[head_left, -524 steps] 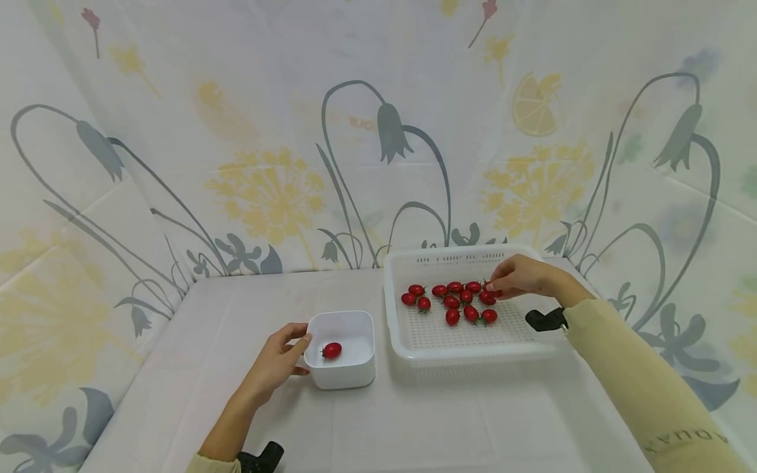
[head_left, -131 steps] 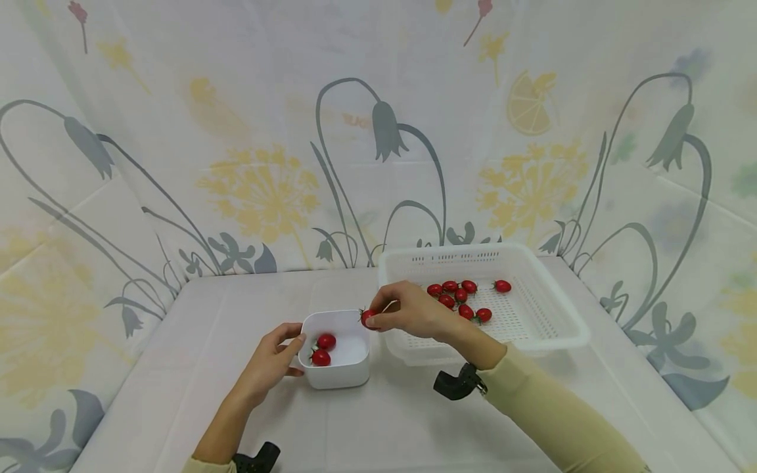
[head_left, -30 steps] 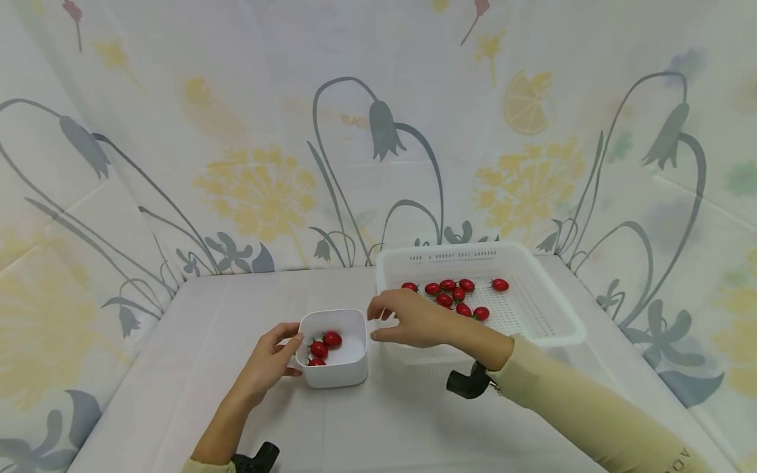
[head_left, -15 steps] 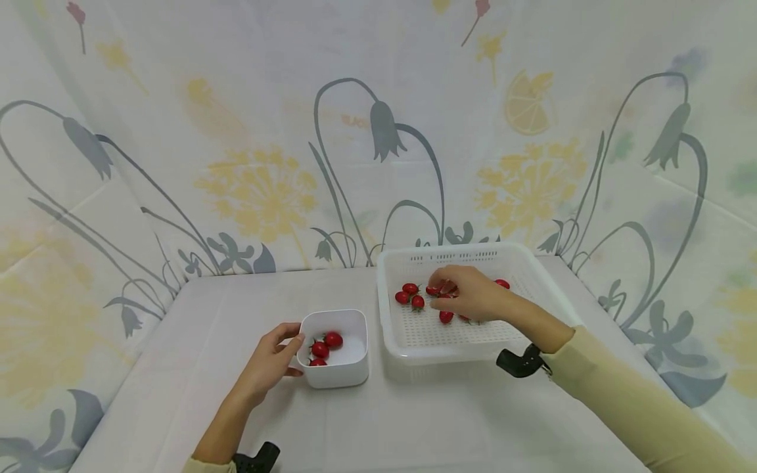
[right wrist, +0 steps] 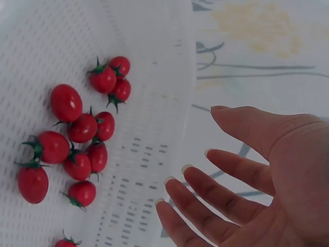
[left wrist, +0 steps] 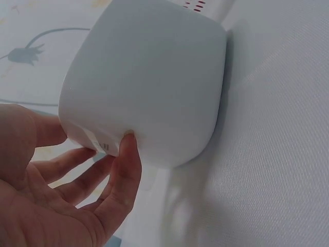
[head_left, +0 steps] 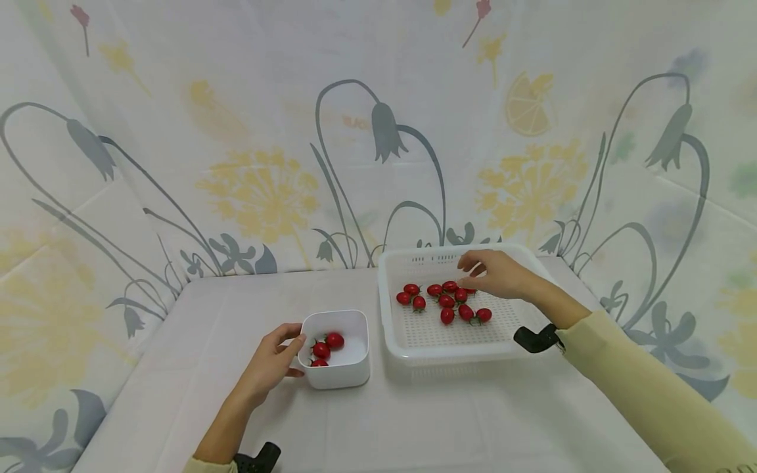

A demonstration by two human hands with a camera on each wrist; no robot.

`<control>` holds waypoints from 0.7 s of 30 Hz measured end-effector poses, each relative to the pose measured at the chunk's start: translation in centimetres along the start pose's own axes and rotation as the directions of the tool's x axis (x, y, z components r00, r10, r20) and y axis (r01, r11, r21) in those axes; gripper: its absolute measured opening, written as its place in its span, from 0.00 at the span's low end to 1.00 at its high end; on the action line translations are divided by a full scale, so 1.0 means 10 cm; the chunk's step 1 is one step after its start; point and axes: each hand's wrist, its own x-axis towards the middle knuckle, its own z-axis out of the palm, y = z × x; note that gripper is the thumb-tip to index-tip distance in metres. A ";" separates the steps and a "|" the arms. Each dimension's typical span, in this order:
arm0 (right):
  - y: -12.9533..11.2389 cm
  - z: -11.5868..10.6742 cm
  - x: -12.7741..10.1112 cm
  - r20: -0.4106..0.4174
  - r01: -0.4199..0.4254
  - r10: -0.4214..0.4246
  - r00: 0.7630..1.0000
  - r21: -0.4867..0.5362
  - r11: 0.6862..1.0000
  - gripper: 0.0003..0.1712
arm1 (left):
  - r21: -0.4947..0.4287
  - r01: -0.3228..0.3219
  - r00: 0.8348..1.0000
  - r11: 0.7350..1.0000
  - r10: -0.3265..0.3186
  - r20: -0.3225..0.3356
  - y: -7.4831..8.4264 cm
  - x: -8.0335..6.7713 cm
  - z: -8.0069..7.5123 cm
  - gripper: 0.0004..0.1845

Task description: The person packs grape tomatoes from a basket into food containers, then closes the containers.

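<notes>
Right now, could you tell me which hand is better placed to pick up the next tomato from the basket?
The right hand: it hovers open over the tomatoes in the white basket. The left hand rests against the small white bowl, apart from the basket.

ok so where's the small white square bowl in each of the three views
Head: the small white square plastic bowl sits low and left of centre, the left hand against its near-left side.
Left wrist: it fills the upper middle, seen from outside, fingertips on its wall.
Right wrist: not in it.
Shared landmark: the white perforated plastic basket, whose slotted rim peeks over the bowl.
</notes>
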 end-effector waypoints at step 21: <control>0.68 -0.17 0.08 0.076 -0.256 0.259 0.963 -0.052 0.965 0.29 | 0.023 0.019 1.000 1.000 -0.019 -0.013 0.02 -0.01 0.02 0.20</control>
